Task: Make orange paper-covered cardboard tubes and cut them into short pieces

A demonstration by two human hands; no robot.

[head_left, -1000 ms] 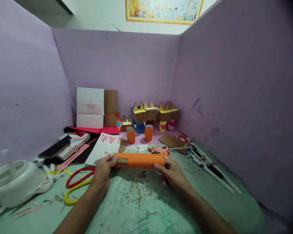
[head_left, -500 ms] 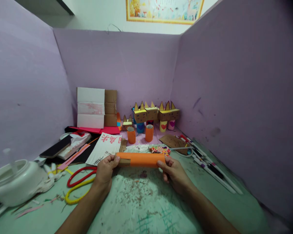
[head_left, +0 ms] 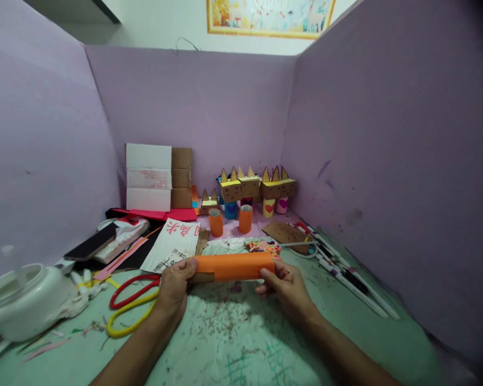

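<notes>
An orange paper-covered tube [head_left: 235,267] lies level between my hands, above the green tabletop [head_left: 225,321]. Brown cardboard shows along its lower left part. My left hand [head_left: 176,284] grips the left end with thumb and fingers. At the right end, my right hand [head_left: 285,284] pinches the orange paper, thumb in front. Red and yellow handled scissors [head_left: 134,292] lie beside my left wrist, their blades hidden. Beyond the tube stand two short orange tubes, one at the left [head_left: 216,223] and one at the right [head_left: 245,219].
Cardboard cat-eared figures [head_left: 230,192] stand at the back. Markers [head_left: 354,281] and a brown cardboard piece [head_left: 285,236] lie at the right. At the left are a white pot [head_left: 28,300], a black phone [head_left: 90,242] and a printed white card [head_left: 173,244]. Purple walls surround the table.
The orange tube has tilted slightly, its left end lower, and turned a little, so less cardboard shows. My right hand's lower fingers have shifted left beneath it. Both hands keep their hold.
</notes>
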